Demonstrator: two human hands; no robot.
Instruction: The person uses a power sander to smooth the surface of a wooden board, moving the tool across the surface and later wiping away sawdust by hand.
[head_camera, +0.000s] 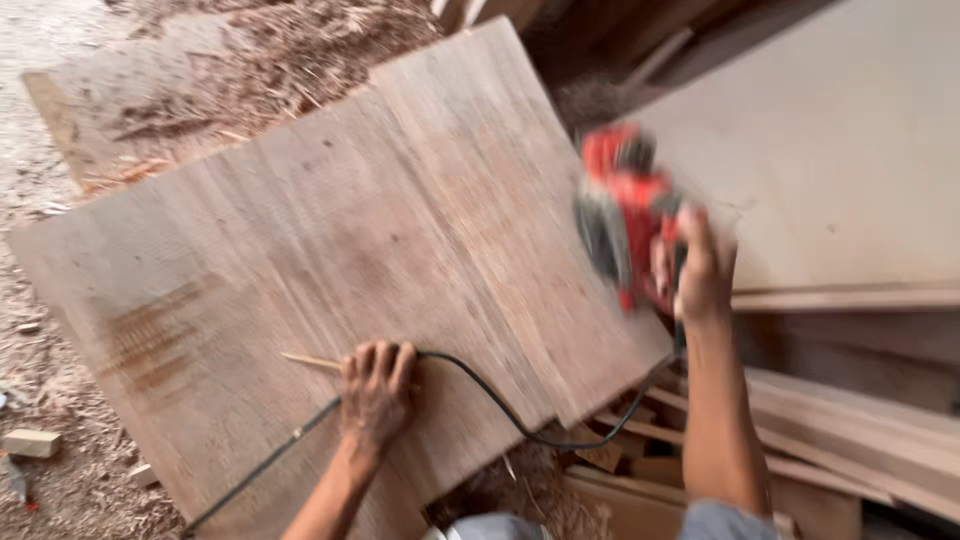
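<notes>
A wide brown wooden panel (330, 250) of joined boards lies tilted in front of me. My left hand (377, 392) rests on its near part, fingers curled over a black power cord (480, 385) and a thin pencil-like stick (310, 360). My right hand (700, 268) grips the handle of a red and grey power tool (625, 210), blurred, held in the air just beyond the panel's right edge. The cord runs from the lower left across the panel toward the tool.
A large pale sheet of wood (830, 150) lies at the right. Stacked planks and offcuts (820, 440) sit at the lower right. Wood shavings and sawdust (250, 50) cover the ground at the left and back. A small wood block (30, 442) lies at the left.
</notes>
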